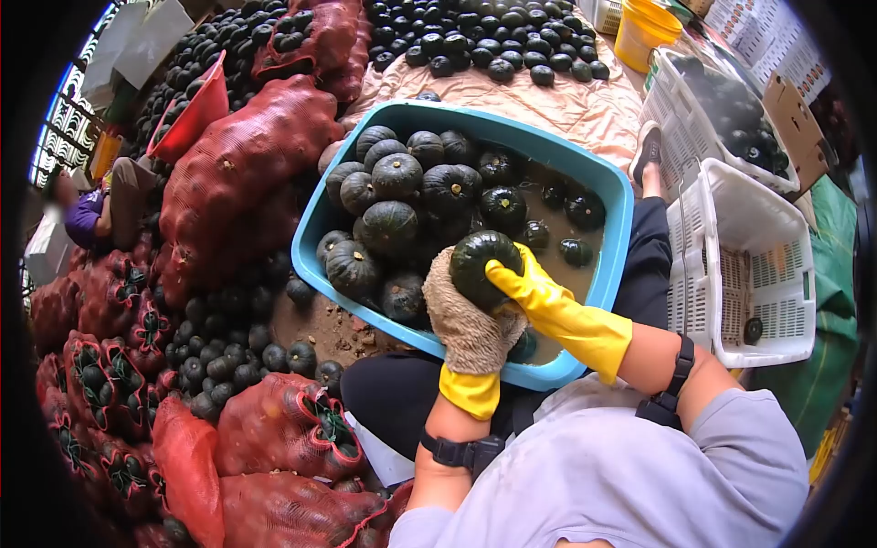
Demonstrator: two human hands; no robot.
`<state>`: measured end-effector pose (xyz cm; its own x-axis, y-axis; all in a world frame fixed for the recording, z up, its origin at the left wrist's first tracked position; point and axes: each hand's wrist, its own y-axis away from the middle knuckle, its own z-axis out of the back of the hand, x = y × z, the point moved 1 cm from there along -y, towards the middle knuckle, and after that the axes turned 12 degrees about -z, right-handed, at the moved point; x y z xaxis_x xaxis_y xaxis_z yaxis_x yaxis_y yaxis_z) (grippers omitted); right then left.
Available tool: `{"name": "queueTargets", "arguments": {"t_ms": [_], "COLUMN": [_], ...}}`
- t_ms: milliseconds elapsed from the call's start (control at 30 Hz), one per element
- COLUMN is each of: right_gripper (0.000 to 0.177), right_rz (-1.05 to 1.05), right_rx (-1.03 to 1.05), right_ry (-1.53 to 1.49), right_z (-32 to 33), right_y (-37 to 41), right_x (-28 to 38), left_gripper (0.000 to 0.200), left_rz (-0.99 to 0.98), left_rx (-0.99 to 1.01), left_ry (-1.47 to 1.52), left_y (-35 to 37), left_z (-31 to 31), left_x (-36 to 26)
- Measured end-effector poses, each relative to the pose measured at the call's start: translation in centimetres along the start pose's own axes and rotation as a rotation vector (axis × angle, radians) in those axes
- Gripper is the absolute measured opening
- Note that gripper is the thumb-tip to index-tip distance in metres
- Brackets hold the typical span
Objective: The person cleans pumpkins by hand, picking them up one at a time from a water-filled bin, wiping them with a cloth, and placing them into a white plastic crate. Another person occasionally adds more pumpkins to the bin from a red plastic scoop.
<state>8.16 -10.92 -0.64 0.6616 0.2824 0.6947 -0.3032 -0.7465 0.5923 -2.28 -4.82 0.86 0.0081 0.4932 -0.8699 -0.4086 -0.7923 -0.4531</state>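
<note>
Both gloved hands grip one squash (475,260): the left hand (466,324), in a fuzzy mitt, cups it from below, and the right hand (523,285) clasps its side. It hangs over the blue tub (309,233), near edge. Beyond the hands more squashes (393,224) sit in muddy water. A white crate (776,274) stands to their right, red sacks (247,173) to their left.

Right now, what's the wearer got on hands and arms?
Left hand: yellow rubber glove under a fuzzy tan mitt. Right hand: yellow rubber glove alone. Black straps on both wrists; pale grey sleeves.
</note>
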Motion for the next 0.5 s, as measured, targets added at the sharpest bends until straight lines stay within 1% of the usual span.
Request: {"name": "queueTargets", "arguments": {"t_ms": [33,100,133,167,233,267,300,367,400,433,467,500], "right_gripper": [0.079,0.087,0.094,0.087,0.077,0.068,0.067,0.068,0.074,0.075,0.075,0.075], "right_rz": [0.141,0.41,0.471,0.334,0.04,0.066,-0.045,0.192,0.422,0.461,0.55,0.633], "right_rx": [0.029,0.085,0.062,0.041,0.162,0.277,0.189,-0.063,0.05,-0.029,0.011,0.056], "right_ry": [0.272,0.813,1.053,1.218,0.708,0.426,0.085,0.115,0.286,0.757,0.896,1.039], "right_z": [0.5,1.9,1.8,1.0,0.8,0.4,0.0,0.6,2.1,1.5,1.3,1.2], "right_y": [0.0,0.6,1.4,2.8,3.4,1.8,1.8,-1.2,-2.8,-0.1,1.4,2.4], "right_x": [0.8,3.3,3.4,4.7,5.0,3.8,1.9,-1.2,-1.6,2.2,3.1,3.4], "left_gripper": [0.075,0.085,0.09,0.096,0.099,0.092,0.085,0.072,0.067,0.062,0.06,0.063], "left_rz": [-0.086,-0.216,-0.283,-0.348,-0.235,-0.2,-0.169,-0.117,-0.124,-0.132,-0.182,-0.219], "left_rx": [0.003,0.094,0.126,0.162,0.287,0.227,0.168,0.057,0.054,0.05,0.069,0.1], "left_ry": [-0.206,-0.231,-0.237,-0.242,-0.206,-0.185,-0.166,-0.127,-0.104,-0.081,-0.048,-0.067], "left_y": [0.2,0.4,0.1,0.1,-0.2,-0.2,-0.1,-0.4,-0.4,-0.3,-0.7,-0.5], "left_z": [-0.1,1.5,2.3,2.8,3.0,2.6,1.8,0.0,0.3,0.6,1.3,1.9], "left_x": [-0.2,0.0,0.2,0.1,-0.5,-0.8,-1.1,-1.6,-1.8,-2.0,-2.6,-2.7]}}
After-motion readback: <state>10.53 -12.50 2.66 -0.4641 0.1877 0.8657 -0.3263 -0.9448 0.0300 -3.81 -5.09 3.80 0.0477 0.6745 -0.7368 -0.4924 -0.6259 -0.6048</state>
